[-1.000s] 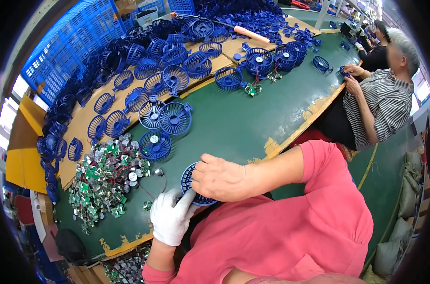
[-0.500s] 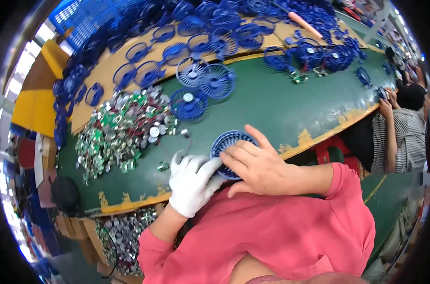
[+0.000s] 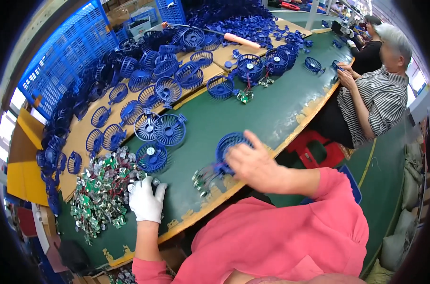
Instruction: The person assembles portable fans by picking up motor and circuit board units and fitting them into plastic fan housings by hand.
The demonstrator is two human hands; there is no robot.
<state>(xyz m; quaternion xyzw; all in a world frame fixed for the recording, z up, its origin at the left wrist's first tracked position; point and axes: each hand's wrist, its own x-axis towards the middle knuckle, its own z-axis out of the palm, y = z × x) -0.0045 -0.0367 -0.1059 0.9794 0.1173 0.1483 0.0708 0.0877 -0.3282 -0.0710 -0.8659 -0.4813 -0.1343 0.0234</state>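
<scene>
My bare right hand (image 3: 255,163) is at the right side of a blue fan housing (image 3: 227,142) near the table's front edge, its fingers bent over the rim and slightly blurred. Wires with a small green circuit board (image 3: 199,183) trail from the housing's lower left onto the table. My left hand (image 3: 146,202), in a white glove, reaches to the right edge of a heap of small motors with circuit boards (image 3: 101,194). Its thumb and forefinger are apart, with a small round motor (image 3: 156,181) just beyond the gap. Several blue fan housings (image 3: 170,129) lie beyond it.
More housings cover cardboard (image 3: 89,135) along the far side, beneath a blue crate (image 3: 65,57). A pink-handled tool (image 3: 242,40) lies at the back. Housings with motors (image 3: 250,67) sit further right. A co-worker in a striped shirt (image 3: 380,94) sits at the right, near a red stool (image 3: 314,149).
My left hand has left the housing and moved left to the motor heap. The housing now shows wires and a board beside it, with my right hand still at it. The view has shifted.
</scene>
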